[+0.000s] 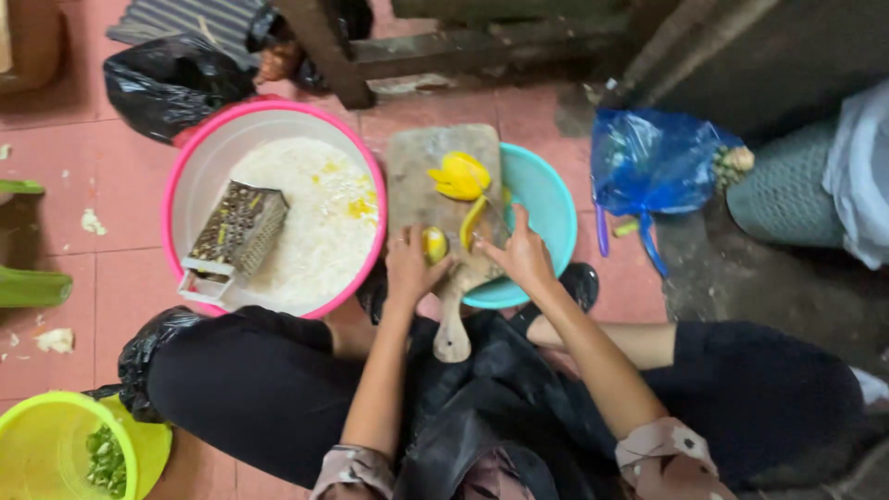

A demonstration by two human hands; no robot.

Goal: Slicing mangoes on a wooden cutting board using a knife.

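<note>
On the wooden cutting board (421,181), a yellow fruit piece (433,243) was gripped by the left hand (407,264); a knife (489,215) (blade barely visible) was clasped in the right hand (520,255). Left of the board, a pink basin (199,176) was seen.

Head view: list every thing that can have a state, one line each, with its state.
left hand: gripping a yellow piece on the cutting board
right hand: closed on a knife
pink basin: filled with white gratings, a metal grater lying in it
teal bowl: half covered by the board
blue bag: open, crumpled
green bowl: holds chopped greens
</note>
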